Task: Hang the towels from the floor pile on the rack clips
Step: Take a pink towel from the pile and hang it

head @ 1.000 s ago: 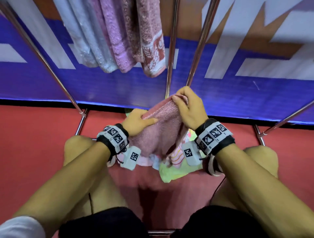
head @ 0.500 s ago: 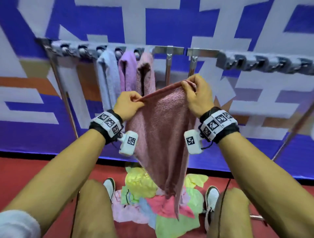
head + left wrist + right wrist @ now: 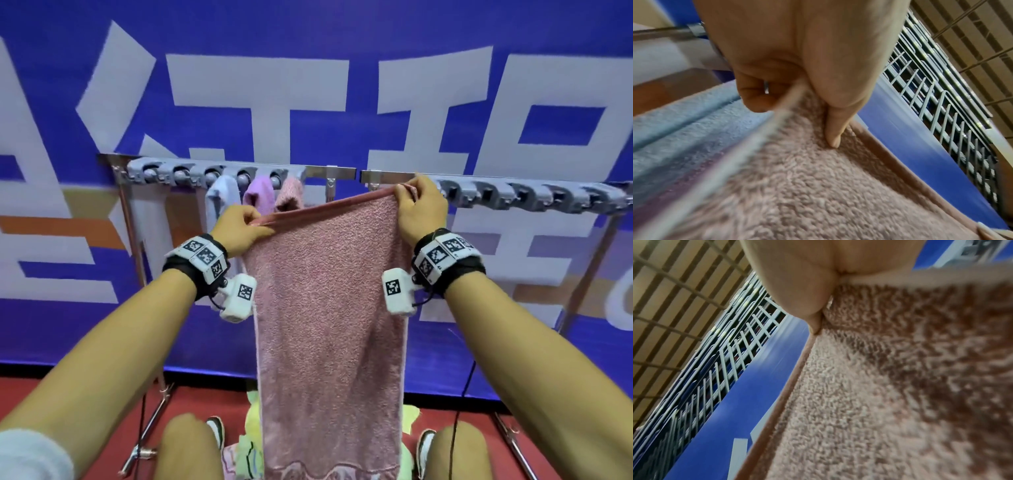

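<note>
Two hands hold one pink towel (image 3: 329, 291) up in front of the rack (image 3: 342, 173), seen from the head camera. The left hand (image 3: 239, 229) pinches the towel's top-left corner and the right hand (image 3: 419, 205) pinches the top-right, so the hem runs taut between them, tilted up to the right. The towel's long axis hangs straight down toward the floor pile (image 3: 250, 455), which it mostly covers. The right hand sits just before the first of the empty clips (image 3: 527, 197) on the right bar; the left hand is lower, beside the three hung towels (image 3: 257, 193). My guess is the right corner reaches a clip first. Whether that corner already touches a clip I cannot tell: the hand hides it.

From the left wrist, the thumb (image 3: 834, 134) presses the pink terry while the curled fingers (image 3: 756, 91) clamp the hem from behind. A pale blue towel (image 3: 684, 126) lies just behind. The picture is smeared, and no clip shows.

From the right wrist, the thumb (image 3: 813, 319) nips the towel's edge binding. The other fingers are out of view behind the cloth, the pile is blurred, and only a corner of grey hardware shows at top right.
</note>
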Available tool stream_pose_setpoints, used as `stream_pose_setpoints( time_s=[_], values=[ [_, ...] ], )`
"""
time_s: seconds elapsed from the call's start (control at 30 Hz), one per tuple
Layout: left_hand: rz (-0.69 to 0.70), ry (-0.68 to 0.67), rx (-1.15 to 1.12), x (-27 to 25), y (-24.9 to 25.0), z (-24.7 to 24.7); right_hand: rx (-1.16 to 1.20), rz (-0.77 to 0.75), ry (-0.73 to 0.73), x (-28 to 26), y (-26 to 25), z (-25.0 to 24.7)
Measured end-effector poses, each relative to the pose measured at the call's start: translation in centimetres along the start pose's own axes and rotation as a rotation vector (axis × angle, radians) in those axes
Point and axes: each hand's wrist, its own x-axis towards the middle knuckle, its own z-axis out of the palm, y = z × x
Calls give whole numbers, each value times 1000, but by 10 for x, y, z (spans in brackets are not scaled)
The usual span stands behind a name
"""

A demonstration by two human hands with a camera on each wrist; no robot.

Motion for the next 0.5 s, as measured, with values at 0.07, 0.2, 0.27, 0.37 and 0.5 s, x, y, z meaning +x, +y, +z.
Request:
stream_pose_setpoints(
  time_s=[0.07,0.2,0.27,0.37,0.5],
  values=[
    [-68,-9,-18,3,-13,-4,-47,95,-60,7,5,-3],
    [-173,48,-246,5,-20,-6,-138,144,-264,12,13,-5],
    [-250,59,-421,4,-7,3,-156,161,-336,7,9,-1],
    [-282,-48,-569,4,14,25,-17,196,-496,-7,1,11],
    [-106,-148,-490,-6,45,55,218,218,-649,-26,-20,25]
  ],
)
